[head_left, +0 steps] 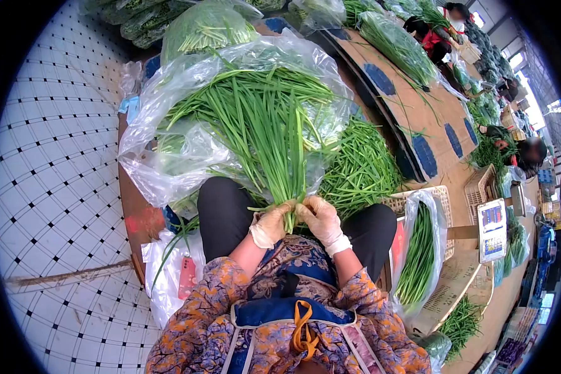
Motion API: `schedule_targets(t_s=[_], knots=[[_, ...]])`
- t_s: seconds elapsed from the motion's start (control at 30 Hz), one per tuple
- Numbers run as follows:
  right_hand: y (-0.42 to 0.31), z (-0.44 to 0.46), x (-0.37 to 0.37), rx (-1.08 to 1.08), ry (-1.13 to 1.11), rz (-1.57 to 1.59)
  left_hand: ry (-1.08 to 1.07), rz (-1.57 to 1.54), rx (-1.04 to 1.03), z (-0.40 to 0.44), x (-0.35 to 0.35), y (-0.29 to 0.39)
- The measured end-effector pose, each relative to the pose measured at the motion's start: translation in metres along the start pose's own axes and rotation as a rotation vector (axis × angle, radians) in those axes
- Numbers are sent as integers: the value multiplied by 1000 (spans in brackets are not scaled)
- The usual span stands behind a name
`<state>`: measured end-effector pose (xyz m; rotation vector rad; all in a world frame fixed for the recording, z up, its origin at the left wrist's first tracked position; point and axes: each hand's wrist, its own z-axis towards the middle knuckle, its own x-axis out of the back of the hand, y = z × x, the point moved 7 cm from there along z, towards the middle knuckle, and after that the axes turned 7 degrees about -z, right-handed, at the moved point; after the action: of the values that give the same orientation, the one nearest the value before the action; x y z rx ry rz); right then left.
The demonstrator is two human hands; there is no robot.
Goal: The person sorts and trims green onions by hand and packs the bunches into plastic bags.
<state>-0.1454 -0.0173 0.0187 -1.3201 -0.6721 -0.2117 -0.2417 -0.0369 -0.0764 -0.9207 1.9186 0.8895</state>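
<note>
A large bunch of garlic chives (pixel 265 140) fans out in front of me, its stems gathered at my lap. My left hand (pixel 273 224), in a thin whitish glove, is closed around the stem ends from the left. My right hand (pixel 320 219), gloved the same way, is closed on the same stems from the right, close beside the left. Beneath the leaves spreads a clear plastic bag (pixel 142 148) with more chives in it. Right of the bunch lies a loose heap of cut green stalks (pixel 363 163).
A bagged bundle of chives (pixel 416 252) stands by a beige plastic crate (pixel 445 202) at my right, near a scale display (pixel 492 230). A red phone (pixel 187 277) lies on white plastic at left. Other people work along the right, one by a far bundle (pixel 396 47).
</note>
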Motion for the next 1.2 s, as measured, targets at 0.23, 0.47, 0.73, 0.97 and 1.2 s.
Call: schedule_targets(t_s=[0.23,0.47,0.73,0.97,1.2], knots=[[11,-1,41,-237,282,554,100,140,-29,0,15,2],[53,16,-18,-592,-60,427,57,147,-48,2,5,0],[24,0,15,-366,122,557,-12,111,-68,9,-9,2],[36,8,70,-293,576,1003,41,-96,-78,7,-17,11],[36,37,14,-543,26,388,-149,-182,54,-1,-13,4]])
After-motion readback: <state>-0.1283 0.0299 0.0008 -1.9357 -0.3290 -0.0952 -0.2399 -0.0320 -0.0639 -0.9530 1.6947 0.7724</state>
